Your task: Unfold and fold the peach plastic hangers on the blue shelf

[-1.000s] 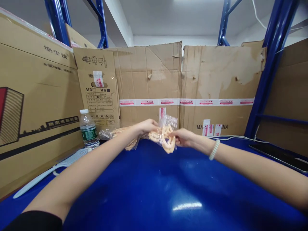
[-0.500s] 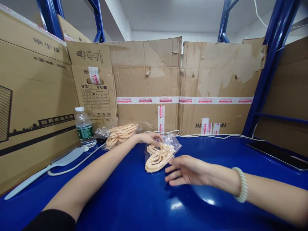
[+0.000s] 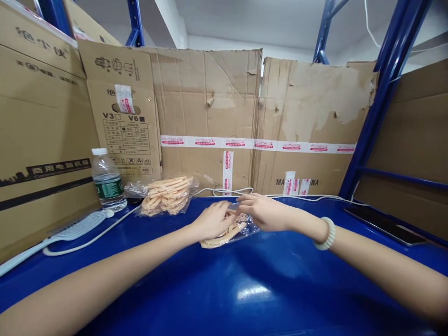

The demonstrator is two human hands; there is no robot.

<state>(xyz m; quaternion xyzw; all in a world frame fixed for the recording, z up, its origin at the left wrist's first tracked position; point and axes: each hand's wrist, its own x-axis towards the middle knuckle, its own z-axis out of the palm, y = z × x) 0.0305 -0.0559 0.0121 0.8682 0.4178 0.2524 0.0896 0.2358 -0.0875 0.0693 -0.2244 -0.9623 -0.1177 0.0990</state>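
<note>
On the blue table lies a clear plastic bag [image 3: 250, 227] with pale wooden looped pieces [image 3: 219, 240] inside; their exact kind is hard to make out. My left hand [image 3: 213, 219] lies over the bag's left and upper part, palm down, its fingers stretched forward and covering some of the pieces. Over the bag's upper right side is my right hand [image 3: 264, 212], its fingers pointing left and slightly bent, with a gap between thumb and fingers. Whether its fingertips touch the plastic cannot be made out. The two hands' fingertips are close together.
Another bag of pale wooden pieces [image 3: 168, 196] lies behind on the left. Beside it stand a water bottle [image 3: 108, 184] and a light-blue hairbrush [image 3: 79, 229] lies nearer. A white cable [image 3: 301, 198] runs along the cardboard wall [image 3: 210, 112]. A dark tablet [image 3: 385, 226] lies at right.
My right hand has moved up from beside the bag to over its upper right part. My left hand has come down onto the bag, covering more of it. The view has shifted slightly.
</note>
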